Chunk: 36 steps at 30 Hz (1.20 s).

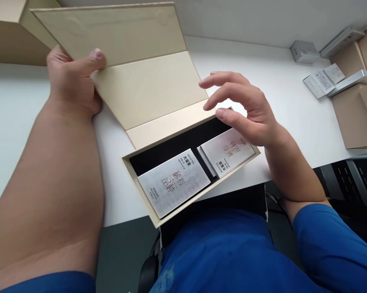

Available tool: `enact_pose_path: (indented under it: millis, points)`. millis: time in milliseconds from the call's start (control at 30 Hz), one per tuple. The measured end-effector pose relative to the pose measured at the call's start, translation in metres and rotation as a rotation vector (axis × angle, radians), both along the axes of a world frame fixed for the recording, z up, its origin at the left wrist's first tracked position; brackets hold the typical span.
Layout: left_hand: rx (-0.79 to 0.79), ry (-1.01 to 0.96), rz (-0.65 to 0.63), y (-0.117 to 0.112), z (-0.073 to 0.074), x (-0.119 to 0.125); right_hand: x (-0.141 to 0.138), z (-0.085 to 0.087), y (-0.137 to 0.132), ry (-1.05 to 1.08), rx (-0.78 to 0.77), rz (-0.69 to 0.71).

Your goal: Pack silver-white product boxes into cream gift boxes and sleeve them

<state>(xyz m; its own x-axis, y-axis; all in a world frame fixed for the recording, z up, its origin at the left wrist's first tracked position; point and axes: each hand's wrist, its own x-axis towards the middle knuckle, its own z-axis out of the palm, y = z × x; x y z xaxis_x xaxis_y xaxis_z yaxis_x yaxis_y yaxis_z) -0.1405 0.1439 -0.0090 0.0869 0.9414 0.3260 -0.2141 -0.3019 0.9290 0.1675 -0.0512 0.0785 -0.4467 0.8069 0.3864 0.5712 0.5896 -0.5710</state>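
Observation:
A cream gift box [144, 205] sits at the table's front edge with its hinged lid [149, 89] raised. My left hand [75, 75] grips the lid's left edge, thumb on the inner face and the other fingers behind it. Inside the black-lined tray lie two silver tea boxes: one on the left [174, 183], labelled WHITE TEA, and one on the right [227, 152], turned the other way round. Above the right tea box hovers my right hand [244, 106], its fingers apart and curved, holding nothing. Its thumb covers part of the box's far right corner.
At the upper left stands another cream box [18, 36]. Several small silver boxes [304, 52] lie at the right beside an open brown cardboard carton [350, 118]. The white table [119, 195] ends close to my body; a wall runs behind it.

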Motion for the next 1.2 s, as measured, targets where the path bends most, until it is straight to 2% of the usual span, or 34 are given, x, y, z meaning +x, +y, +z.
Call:
enact_pose_path:
  millis: [167,267,433,600,767,1000,1200]
  points:
    - [-0.054,0.027,-0.015,-0.009,0.008,0.004,0.004,-0.009,0.003,-0.262,-0.088,0.118]
    - [-0.056,0.026,-0.005,-0.011,0.009,0.005,0.003,-0.012,0.0,-0.377,-0.059,0.157]
    - [-0.035,0.028,0.013,-0.009,0.009,0.006,-0.002,-0.008,-0.008,-0.46,0.001,0.117]
    - [-0.069,0.039,0.001,-0.013,0.014,0.007,-0.022,0.003,-0.022,-0.567,0.0,0.057]
    - [-0.09,0.03,0.001,-0.013,0.013,0.006,-0.029,0.002,-0.023,-0.489,-0.054,0.081]
    - [-0.056,0.073,-0.034,-0.012,0.011,0.004,-0.008,0.011,-0.009,-0.241,-0.115,0.175]
    - [-0.037,0.087,-0.012,-0.012,0.013,0.006,-0.003,0.017,-0.007,-0.257,-0.215,0.08]
